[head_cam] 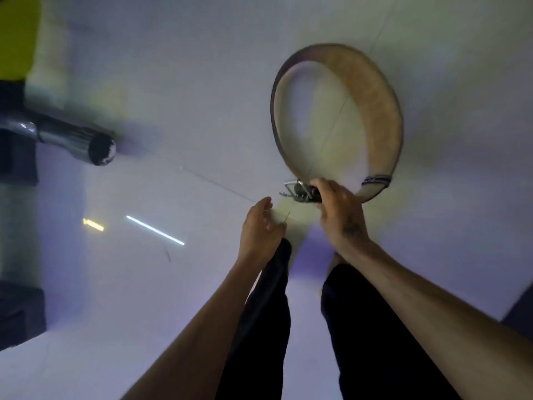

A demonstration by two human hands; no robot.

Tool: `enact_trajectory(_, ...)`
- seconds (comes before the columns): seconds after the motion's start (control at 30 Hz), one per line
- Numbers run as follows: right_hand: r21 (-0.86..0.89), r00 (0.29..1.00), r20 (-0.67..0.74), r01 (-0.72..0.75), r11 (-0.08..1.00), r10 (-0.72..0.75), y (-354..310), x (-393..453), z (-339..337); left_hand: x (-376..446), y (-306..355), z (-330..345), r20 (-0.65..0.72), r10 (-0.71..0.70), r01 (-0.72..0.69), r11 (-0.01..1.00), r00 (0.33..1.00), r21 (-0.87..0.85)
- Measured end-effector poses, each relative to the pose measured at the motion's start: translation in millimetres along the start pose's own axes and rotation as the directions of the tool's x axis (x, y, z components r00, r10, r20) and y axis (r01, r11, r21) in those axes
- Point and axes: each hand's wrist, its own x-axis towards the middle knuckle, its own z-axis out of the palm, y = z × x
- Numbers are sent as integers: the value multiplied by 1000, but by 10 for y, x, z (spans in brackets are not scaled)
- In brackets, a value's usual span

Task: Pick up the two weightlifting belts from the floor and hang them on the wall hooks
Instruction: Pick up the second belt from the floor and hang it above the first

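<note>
A weightlifting belt [375,111], tan inside with a dark outer face, is curled into a loop over the pale tiled floor. Its metal buckle [300,192] sits at the near end of the loop. My right hand [339,212] is closed around the belt right at the buckle. My left hand [259,229] hovers just to the left of the buckle, fingers loosely apart and holding nothing. Only this one belt is in view. No wall hooks are visible.
A chrome barbell sleeve end [86,142] juts in from the left, beside dark gym equipment [17,157] and a yellow-green panel [17,36]. My dark trouser legs [265,313] stand below my hands. A dark mat corner [519,319] shows at the right.
</note>
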Motion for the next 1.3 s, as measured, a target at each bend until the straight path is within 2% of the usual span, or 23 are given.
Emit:
enact_trajectory(0.13,264,992,-52,-94,960,112,-392,-241,-1203,-725,771,-150,57,204,-202,979,977,-30)
enact_trajectory(0.3,460,988,-87,-71,885,125,-1119,-398,-2966,-1817,2049,-565,-105,478,-488,863,872,-129)
enact_trajectory(0.43,515,987,-143,10,857,74,-1629,-521,-4103,-2631,2905,-1022,-124,659,-671,733,742,-113)
enact_trajectory(0.53,553,977,-210,83,829,43,-2029,-687,-4793,-3260,3401,-1357,-76,781,-783,612,620,-109)
enact_trajectory(0.63,598,949,-316,198,777,1,-2555,-971,-5399,-3879,3829,-1679,-114,862,-868,482,494,-115)
enact_trajectory(0.73,571,894,-446,316,758,-37,-3095,-1311,-5953,-4461,4207,-1958,-144,907,-915,378,396,-141)
enact_trajectory(0.83,506,834,-547,391,769,-65,-3544,-1670,-6523,-5113,4560,-2200,-208,953,-972,197,221,-129)
enact_trajectory(0.97,594,755,-645,403,696,114,-4033,-2164,-7291,-5919,5088,-2325,-270,960,-983,23,73,-185)
enact_trajectory(1.03,609,718,-670,386,693,188,-4217,-2481,-7725,-6423,5349,-2316,-292,956,-973,-81,-15,-215)
enact_trajectory(1.2,434,567,-822,559,707,57,-4454,-3270,-8603,-7625,5836,-2233,-268,946,-932,-252,-181,-260)
enact_trajectory(1.3,320,468,-883,649,690,-31,-4500,-3682,-8924,-8242,6016,-2189,-287,928,-891,-328,-240,-316)
